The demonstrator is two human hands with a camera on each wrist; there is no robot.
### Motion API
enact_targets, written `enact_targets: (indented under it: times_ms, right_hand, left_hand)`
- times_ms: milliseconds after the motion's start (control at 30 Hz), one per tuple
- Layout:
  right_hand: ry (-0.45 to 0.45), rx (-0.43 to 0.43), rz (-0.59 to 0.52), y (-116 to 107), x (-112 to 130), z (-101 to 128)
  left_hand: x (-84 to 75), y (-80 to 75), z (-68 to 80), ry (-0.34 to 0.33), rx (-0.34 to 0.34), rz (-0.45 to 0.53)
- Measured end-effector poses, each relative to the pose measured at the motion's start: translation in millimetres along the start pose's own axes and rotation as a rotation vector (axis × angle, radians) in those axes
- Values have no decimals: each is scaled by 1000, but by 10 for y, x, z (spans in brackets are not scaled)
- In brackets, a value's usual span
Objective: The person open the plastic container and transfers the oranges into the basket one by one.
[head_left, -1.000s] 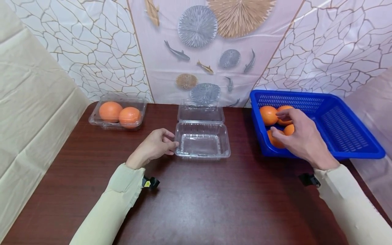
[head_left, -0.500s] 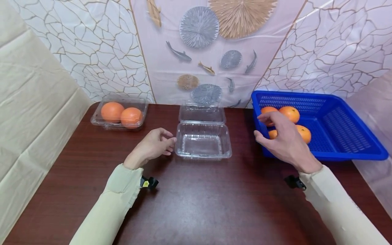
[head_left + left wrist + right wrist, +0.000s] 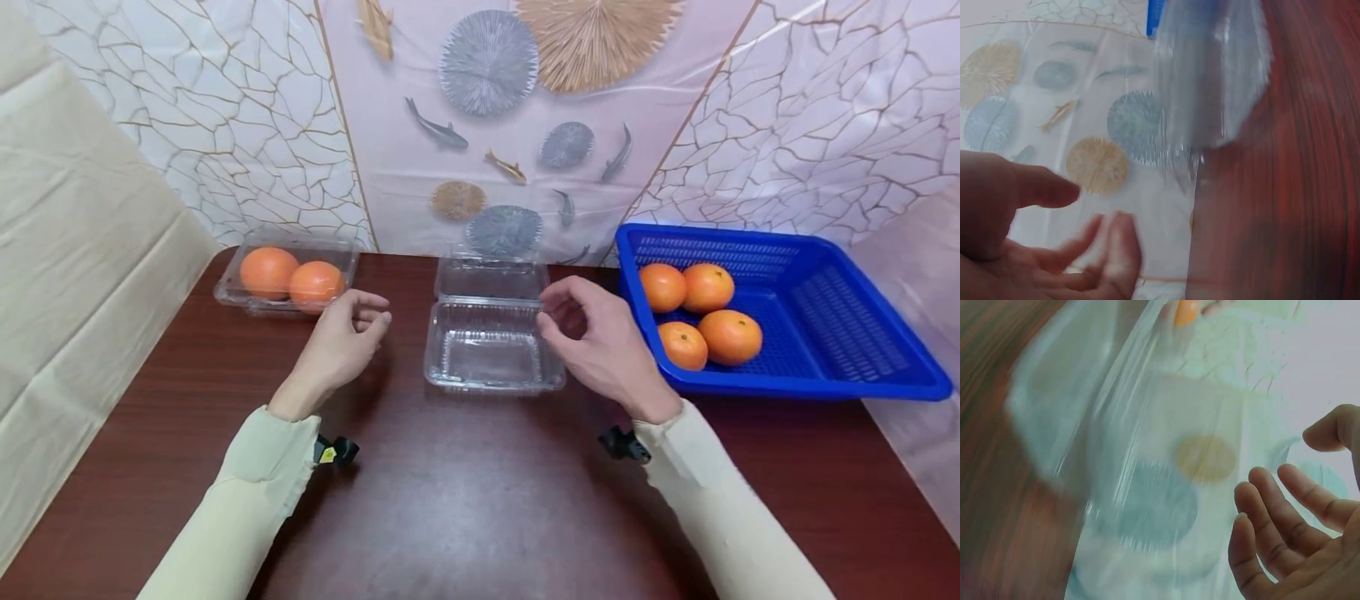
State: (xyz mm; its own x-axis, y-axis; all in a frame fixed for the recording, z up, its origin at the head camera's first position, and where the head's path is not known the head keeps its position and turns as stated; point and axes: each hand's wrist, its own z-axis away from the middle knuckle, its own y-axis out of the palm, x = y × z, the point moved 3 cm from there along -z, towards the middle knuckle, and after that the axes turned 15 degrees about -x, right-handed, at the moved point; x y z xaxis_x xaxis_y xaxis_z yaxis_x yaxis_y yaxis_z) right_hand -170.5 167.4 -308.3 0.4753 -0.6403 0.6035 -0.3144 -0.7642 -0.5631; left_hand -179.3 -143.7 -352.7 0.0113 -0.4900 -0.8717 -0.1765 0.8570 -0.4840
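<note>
Right hand hovers over the right edge of the open box, fingers loosely curled, holding nothing; whether the fingertips touch the rim can't be told from the head view. Right wrist view shows the same hand empty, fingers relaxed and apart, with the box blurred in front of it.

Left hand sits at 9 o'clock of the box, clear of it, fingers loosely bent, empty. Left wrist view confirms: hand empty, thumb and fingers apart, the clear box blurred at 1 o'clock from it.

The box stands at the centre of the dark wood surface, tray empty, lid hinged back at 12 o'clock, toward the wall.

Blue basket at 3 o'clock of the box, just beside the right hand, holds four oranges clustered in its left half. They lie in two pairs, close together.

Second box at 10 o'clock of the open one, near the back left corner, holds two oranges side by side. It lies just beyond the left hand, not touching.

Both sleeves are pale cream. A small black wrist mount shows under each cuff.
</note>
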Motion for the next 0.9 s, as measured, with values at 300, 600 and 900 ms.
enact_targets:
  times_ms: [300, 600, 900]
  right_hand:
    - [-30, 9, -167, 496, 377, -44]
    - [4, 28, -196, 952, 633, -86]
    - [84, 88, -83, 1317, 856, -117]
  left_hand:
    - [15, -349, -27, 185, -238, -5]
    - [138, -670, -20, 244, -398, -123]
    - [265, -931, -180, 206, -429, -254]
